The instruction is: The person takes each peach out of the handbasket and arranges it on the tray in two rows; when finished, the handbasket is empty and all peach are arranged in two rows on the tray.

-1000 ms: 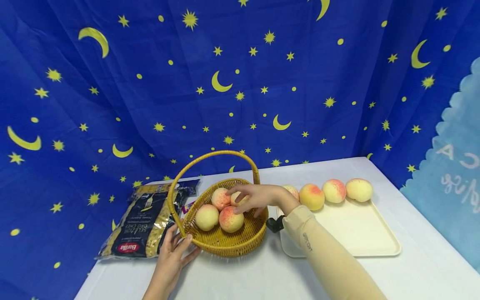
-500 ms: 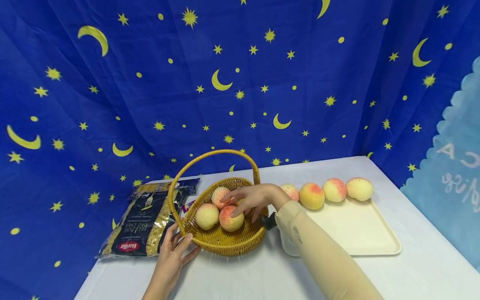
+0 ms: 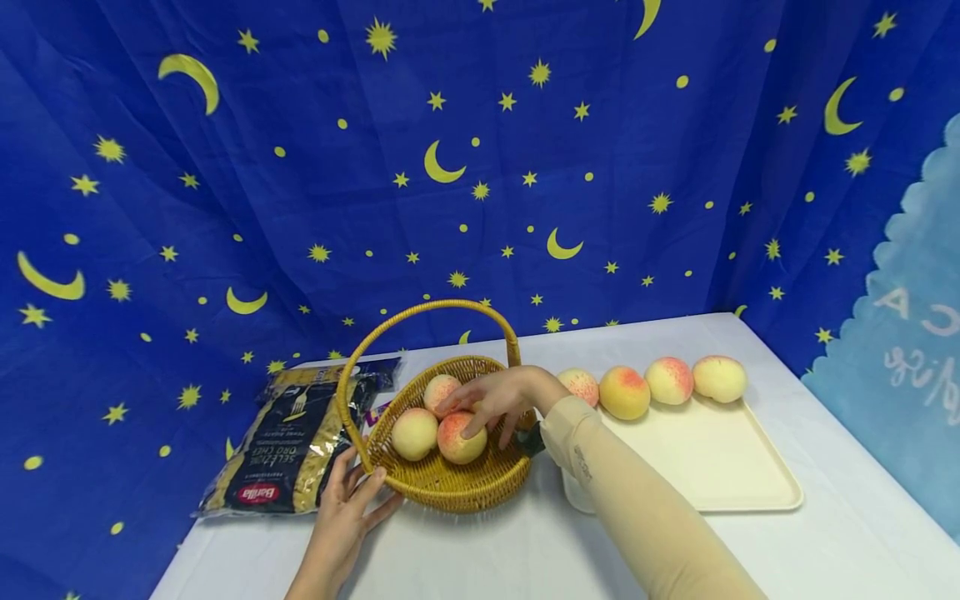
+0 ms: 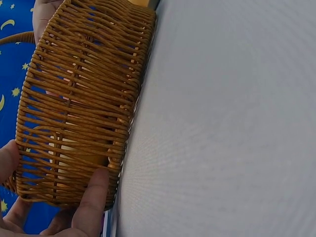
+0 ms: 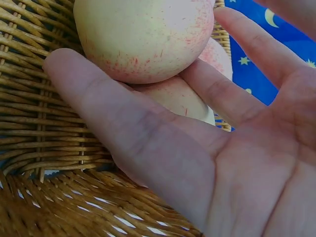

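Observation:
A wicker basket with a tall hoop handle stands on the table. My left hand grips its near left rim, the thumb at the rim and a finger pressed against the woven outer wall. Inside lie a pale peach, a red-flushed peach and a pinkish peach. My right hand reaches in over the right side, its fingers spread and loosely bent among the peaches, touching them. In the right wrist view a pale peach sits just beyond the thumb. My right hand hides part of the basket's inside.
Right of the basket lies a cream tray, with a row of several peaches along its far edge. Bags of pasta lie on the left. A blue star-patterned cloth hangs behind the white table.
My right hand has shifted slightly left and down into the basket, its fingers settling among the peaches. The left hand and the basket stay where they were.

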`<state>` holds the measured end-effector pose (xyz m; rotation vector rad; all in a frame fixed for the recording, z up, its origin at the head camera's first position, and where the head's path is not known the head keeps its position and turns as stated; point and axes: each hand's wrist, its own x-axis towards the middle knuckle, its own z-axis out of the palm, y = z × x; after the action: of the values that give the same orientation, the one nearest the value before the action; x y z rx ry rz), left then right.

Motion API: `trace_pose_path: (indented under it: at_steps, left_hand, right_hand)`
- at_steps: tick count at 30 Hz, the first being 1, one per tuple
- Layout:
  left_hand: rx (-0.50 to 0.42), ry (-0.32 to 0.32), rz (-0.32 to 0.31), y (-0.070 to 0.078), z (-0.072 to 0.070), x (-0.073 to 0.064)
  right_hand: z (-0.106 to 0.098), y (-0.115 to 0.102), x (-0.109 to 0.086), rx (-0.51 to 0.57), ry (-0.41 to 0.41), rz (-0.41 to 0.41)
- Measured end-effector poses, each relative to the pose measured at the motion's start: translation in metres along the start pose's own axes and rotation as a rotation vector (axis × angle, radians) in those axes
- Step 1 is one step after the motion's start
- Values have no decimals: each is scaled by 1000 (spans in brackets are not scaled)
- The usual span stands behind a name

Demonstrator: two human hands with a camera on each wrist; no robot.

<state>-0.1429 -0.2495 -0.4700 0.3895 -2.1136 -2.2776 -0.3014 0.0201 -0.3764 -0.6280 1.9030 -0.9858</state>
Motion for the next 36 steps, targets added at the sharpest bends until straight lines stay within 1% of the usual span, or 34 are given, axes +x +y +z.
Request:
trace_pose_path:
  at_steps: [11,20,28,36]
  left_hand:
    - [-18,-1,19,0,1,0]
    - [-8,8,2,-1,0,0]
    - [-6,10,5,-1,-1,0]
    - [-12,9,-1,0,0,0]
  right_hand:
    - [1,-3,5,-56,5,9]
    - [6,-4,9,-49,-1,23]
    - [11,-7,13,-25,-6,32]
    - [14,-9,13,-78,-1,-9]
